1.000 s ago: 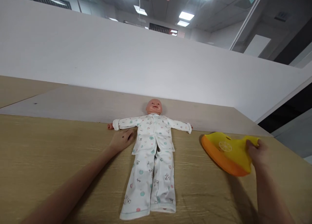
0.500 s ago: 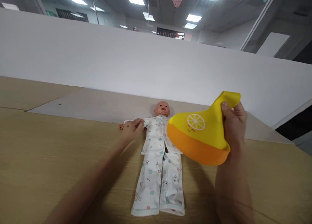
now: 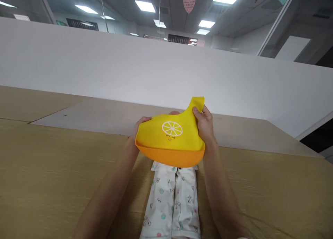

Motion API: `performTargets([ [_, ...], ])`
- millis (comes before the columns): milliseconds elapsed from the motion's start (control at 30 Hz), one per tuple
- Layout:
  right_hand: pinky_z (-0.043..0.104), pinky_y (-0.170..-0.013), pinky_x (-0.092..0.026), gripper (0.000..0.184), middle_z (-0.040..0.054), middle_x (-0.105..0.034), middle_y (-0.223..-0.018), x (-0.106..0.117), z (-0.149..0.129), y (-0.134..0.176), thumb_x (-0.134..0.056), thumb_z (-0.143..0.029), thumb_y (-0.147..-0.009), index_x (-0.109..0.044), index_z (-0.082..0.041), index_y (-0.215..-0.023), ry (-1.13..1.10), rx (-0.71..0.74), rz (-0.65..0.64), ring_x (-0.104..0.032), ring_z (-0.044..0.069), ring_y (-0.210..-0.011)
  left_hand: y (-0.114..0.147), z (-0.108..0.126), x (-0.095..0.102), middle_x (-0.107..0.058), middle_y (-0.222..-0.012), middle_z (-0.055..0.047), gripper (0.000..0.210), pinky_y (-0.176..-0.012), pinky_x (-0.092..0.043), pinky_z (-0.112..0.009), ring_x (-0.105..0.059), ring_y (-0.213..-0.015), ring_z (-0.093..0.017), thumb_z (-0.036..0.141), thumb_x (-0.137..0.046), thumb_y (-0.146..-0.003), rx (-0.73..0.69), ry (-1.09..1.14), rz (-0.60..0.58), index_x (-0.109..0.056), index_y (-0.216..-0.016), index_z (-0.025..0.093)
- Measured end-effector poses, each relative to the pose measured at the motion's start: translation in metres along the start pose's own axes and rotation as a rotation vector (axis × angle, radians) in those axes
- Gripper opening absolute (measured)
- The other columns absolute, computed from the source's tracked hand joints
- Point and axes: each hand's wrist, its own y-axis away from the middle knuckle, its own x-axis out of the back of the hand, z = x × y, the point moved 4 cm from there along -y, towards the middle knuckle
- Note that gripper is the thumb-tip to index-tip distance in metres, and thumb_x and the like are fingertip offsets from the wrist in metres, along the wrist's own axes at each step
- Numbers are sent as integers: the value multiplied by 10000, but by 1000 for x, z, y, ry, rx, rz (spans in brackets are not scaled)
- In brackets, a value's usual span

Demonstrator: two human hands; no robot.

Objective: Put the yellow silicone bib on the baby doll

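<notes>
A yellow baby bib with an orange catch pocket and a printed lemon slice is held up between both hands. My right hand grips it near the neck strap, thumb in front. At the bib's left edge my left hand is closed on it, most of its fingers hidden behind. Behind the bib a baby doll in white patterned pyjamas lies on its back. Its trousers show below the bib, and only the top of its head shows above; the rest is covered.
The doll lies on a wood-coloured table with a grey strip along its far side. Behind it rises a white low wall topped by glass panes. Paper hearts hang beyond the glass.
The bib has moved left, from beside the doll's chest to in front of its upper body. My left hand has left the doll's sleeve and taken hold of the bib's left side.
</notes>
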Motion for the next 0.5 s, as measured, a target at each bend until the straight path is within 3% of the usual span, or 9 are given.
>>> performTargets([
  [67, 235, -616, -477, 260, -9, -659, -821, 8, 9, -8, -660, -378, -745, -596, -211, -935, 17, -25, 8, -580, 119, -669, -7, 3, -13, -724, -913, -62, 398, -734, -545, -356, -677, -833, -259, 343, -522, -719, 17, 54, -71, -659, -1053, 176],
  [167, 229, -597, -460, 263, -22, -632, -763, 26, 33, -22, -664, -350, -684, -607, -194, -888, 75, -120, 49, -567, 115, -641, -20, 0, -17, -728, -914, -55, 420, -728, -548, -347, -686, -824, -255, 296, -539, -682, -12, 23, 40, -648, -1070, 180],
  [233, 229, -583, -448, 264, -27, -618, -732, 39, 52, -30, -647, -338, -652, -604, -188, -864, 124, -194, 83, -559, 117, -626, -32, -7, -10, -728, -854, -38, 395, -689, -549, -333, -688, -757, -244, 288, -550, -663, -34, -9, 143, -648, -1032, 184],
  [333, 240, -580, -444, 287, -22, -622, -737, 55, 78, -38, -624, -325, -606, -600, -180, -853, 183, -298, 95, -561, 128, -629, -51, -22, 4, -718, -765, -30, 335, -625, -543, -313, -678, -678, -233, 300, -562, -665, 24, -36, 195, -647, -971, 191],
  [500, 237, -549, -416, 226, -21, -583, -665, 63, 99, -43, -603, -299, -585, -559, -164, -761, 263, -369, 44, -538, 119, -587, -67, -38, 24, -703, -695, -58, 256, -564, -527, -312, -675, -654, -250, 307, -548, -693, 142, -75, 304, -625, -894, 169],
])
